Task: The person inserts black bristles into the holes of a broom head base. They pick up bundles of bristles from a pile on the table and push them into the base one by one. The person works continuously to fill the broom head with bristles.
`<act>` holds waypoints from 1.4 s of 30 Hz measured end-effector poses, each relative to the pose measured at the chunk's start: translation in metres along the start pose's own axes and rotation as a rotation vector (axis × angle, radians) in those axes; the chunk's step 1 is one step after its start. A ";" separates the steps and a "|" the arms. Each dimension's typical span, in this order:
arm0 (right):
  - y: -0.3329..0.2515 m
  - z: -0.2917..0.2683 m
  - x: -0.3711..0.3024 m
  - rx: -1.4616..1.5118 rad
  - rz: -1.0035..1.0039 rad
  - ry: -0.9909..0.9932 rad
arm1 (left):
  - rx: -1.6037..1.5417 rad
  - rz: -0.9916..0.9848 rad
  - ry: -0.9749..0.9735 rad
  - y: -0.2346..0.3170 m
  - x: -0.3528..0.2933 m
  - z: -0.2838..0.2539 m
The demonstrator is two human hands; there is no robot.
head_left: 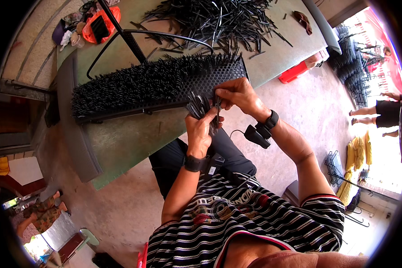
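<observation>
A bunch of thin black strips (197,105) stands in my left hand (201,134), its fingers wrapped round the lower ends. My right hand (242,95) is closed in a pinch on a single black strip (217,106) just beside the bunch. Both hands are at the near edge of a long black perforated panel (212,78), towards its right end. Dense upright black tufts (129,89) cover most of the panel, while its holes show bare at the right. A black metal bar (130,47) rises from its far side.
The green-topped table (120,149) carries a large heap of loose black strips (219,20) beyond the panel. An orange bag with a dark phone-like thing (99,27) lies at the far left. A red container (294,73) is under the right edge. Another person (391,114) stands far right.
</observation>
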State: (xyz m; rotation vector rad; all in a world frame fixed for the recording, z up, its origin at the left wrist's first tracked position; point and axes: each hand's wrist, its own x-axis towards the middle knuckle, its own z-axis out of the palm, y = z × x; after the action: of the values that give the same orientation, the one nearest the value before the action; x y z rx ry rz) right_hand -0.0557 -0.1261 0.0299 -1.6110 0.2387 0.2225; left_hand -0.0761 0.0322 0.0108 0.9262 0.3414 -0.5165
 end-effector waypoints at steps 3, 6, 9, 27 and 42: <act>-0.005 -0.001 -0.003 0.033 -0.016 0.083 | 0.006 0.018 0.037 -0.001 0.001 0.000; -0.008 -0.009 0.005 -0.073 -0.251 0.315 | 0.000 0.009 0.065 -0.005 0.004 -0.005; -0.020 -0.014 0.014 -0.240 -0.517 0.511 | 0.011 0.001 0.055 -0.008 0.006 -0.009; -0.018 -0.026 0.052 -0.948 -0.756 0.371 | -0.013 -0.043 0.077 -0.004 0.008 -0.005; -0.022 0.008 0.008 -0.887 -0.491 -0.045 | 0.089 0.016 -0.092 -0.012 0.009 -0.002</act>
State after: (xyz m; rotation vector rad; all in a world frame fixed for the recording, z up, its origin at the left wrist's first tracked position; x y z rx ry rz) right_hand -0.0417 -0.1174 0.0487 -2.4740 -0.3487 -0.0339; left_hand -0.0752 0.0250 -0.0031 0.9867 0.2292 -0.5617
